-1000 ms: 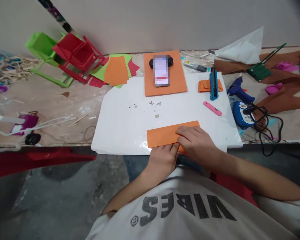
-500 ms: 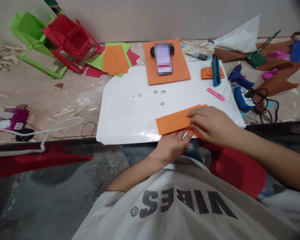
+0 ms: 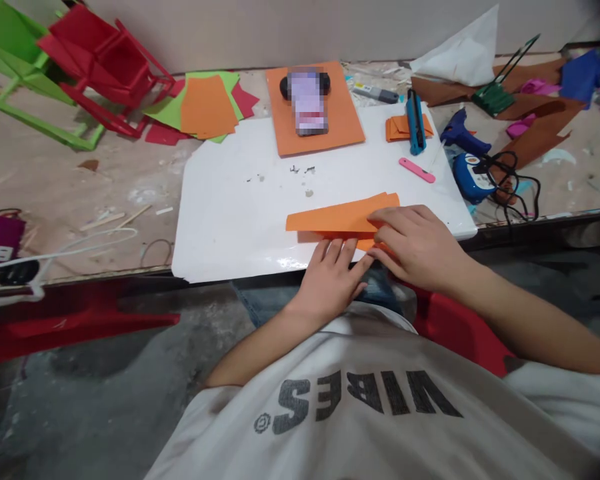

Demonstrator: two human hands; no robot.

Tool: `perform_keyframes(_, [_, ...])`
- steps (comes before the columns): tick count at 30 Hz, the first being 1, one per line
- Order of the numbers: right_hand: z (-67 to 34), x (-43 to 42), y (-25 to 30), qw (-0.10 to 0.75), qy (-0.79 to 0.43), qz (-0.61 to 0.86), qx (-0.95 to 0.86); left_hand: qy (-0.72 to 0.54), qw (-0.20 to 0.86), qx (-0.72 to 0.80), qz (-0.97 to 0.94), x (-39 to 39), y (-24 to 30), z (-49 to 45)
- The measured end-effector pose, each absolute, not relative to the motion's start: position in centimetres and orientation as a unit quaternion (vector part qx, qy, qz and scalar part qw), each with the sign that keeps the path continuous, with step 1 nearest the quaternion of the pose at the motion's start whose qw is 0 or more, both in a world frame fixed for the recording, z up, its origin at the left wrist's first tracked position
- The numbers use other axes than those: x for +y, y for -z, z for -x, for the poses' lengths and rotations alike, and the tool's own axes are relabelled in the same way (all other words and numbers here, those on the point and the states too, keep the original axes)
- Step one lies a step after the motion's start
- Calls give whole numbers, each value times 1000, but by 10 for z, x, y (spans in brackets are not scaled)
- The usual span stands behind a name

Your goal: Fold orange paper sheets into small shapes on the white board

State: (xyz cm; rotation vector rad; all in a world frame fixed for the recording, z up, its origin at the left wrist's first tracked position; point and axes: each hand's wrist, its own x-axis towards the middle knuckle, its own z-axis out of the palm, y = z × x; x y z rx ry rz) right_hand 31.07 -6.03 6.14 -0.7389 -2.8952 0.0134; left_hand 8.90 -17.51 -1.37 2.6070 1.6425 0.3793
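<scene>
An orange craft sheet (image 3: 330,215), folded lengthwise, lies near the front edge of a white board (image 3: 220,220). Its upper layer is lifted and curls away from the layer below. My right hand (image 3: 415,240) is closed on the sheet's right end, thumb underneath and fingers on top. At the sheet's lower edge, my left hand (image 3: 333,283) rests with its fingers stretched out and slightly apart, the tips touching or just under the raised layer. Part of the lower layer is hidden by both hands.
Behind lie a phone (image 3: 309,107) on a larger orange sheet (image 3: 347,130), a blue cutter (image 3: 416,123) on folded orange pieces, and a pink cutter (image 3: 417,170). A blue glue gun (image 3: 464,133) and cabled blue device (image 3: 473,177) lie right. Red (image 3: 103,53) and green miniature chairs (image 3: 10,60) stand left.
The orange sheet has moved forward on the board, and its upper layer now stands raised. My left hand has come out from beneath it, fingers straightened. The camera view has shifted slightly.
</scene>
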Motion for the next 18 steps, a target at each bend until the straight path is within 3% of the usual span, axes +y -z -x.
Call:
perform_keyframes(11, [-342,-124,-5,121,67,271,-953,-77,60,623,-776,-177,4,-67])
perform_keyframes(18, [-309,-130,-7,95,18,332,-938,-56,44,657,-751,-183,5,-43])
